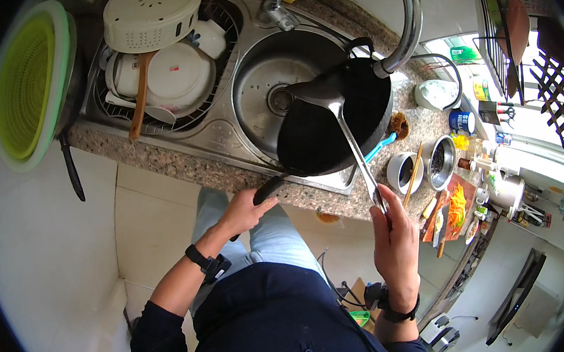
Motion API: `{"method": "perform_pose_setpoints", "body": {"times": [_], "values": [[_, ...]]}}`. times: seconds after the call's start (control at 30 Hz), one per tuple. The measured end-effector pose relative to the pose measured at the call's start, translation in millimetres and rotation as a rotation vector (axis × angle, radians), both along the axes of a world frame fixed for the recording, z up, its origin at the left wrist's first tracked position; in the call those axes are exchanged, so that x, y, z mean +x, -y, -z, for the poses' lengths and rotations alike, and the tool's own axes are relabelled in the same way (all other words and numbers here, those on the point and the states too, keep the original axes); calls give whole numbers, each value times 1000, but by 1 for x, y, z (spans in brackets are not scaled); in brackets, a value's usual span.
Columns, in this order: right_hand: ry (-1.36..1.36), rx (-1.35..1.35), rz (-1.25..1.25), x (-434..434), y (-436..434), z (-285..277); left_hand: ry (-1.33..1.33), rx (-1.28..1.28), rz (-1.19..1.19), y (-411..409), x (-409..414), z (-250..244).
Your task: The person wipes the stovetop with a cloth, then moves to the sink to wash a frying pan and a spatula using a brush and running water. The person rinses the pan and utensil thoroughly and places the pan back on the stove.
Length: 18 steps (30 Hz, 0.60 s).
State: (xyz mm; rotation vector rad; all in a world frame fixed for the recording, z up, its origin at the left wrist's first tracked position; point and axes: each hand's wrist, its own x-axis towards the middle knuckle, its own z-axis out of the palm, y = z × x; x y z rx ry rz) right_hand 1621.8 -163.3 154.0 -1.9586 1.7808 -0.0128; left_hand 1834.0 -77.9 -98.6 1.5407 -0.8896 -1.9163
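Note:
My left hand [249, 211] grips the black handle of a dark wok [338, 125]. The wok is tilted over the right sink basin [254, 122], its far rim close to the faucet spout [383, 67]. In my right hand [398, 238] is the handle of a metal wok spatula [352, 137], whose blade hangs over the wok's left side and reaches past its rim. Whether the blade touches the wok I cannot tell. The basin's drain [280, 98] shows left of the wok, partly hidden by it.
A dish rack [226, 64] in the left basin holds white dishes and a cream colander [150, 13]. Right of the sink are a brush with a blue handle [380, 147], a white bowl [398, 174], a steel bowl [440, 163] and a cutting board [467, 194] with shredded carrot [457, 208].

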Motion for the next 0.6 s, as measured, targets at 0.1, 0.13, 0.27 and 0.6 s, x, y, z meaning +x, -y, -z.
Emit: {"method": "perform_pose_setpoints", "body": {"times": [0.1, 0.13, 0.27, 0.6], "values": [[111, -3, 81, -10, -6, 21, 343, -257, 10, 5, 17, -17], [179, -5, 136, -14, -9, 34, 429, -238, 52, 8, 23, -23], [418, 33, 276, -53, -23, 108, 799, -239, 220, 19, 38, -49], [1499, 874, 1087, -37, 2, 128, 892, -161, 439, 42, 60, -48]]}}
